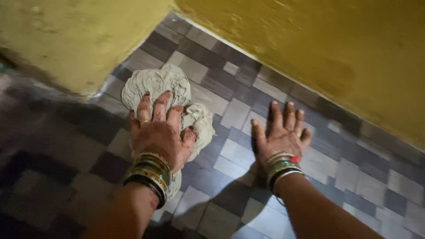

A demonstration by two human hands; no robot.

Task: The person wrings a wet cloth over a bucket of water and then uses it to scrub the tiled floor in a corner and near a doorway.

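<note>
Because the pale cloth lies bunched and creased in loose folds on the tiled floor, it looks soft and limp, a thing that will crumple and drag rather than hold any shape, and probably light unless it is wet, which cannot be told from this view. It sits near the corner where the two yellow walls meet, just beside the foot of the left-hand one. The left hand is pressed flat on top of the cloth, fingers spread and not curled around it, so it bears down on the fabric rather than gripping it; a fold bulges out by the thumb. The right hand is apart from the cloth, laid flat with splayed fingers on the bare tiles, holding nothing and seemingly taking weight. Both wrists carry stacked bangles. Judged from its slack form, the cloth would be best taken by gathering a thick bunch at the middle under the palm, since a grip on a thin edge would only let the rest trail; the smooth tiles should let it slide easily
</note>
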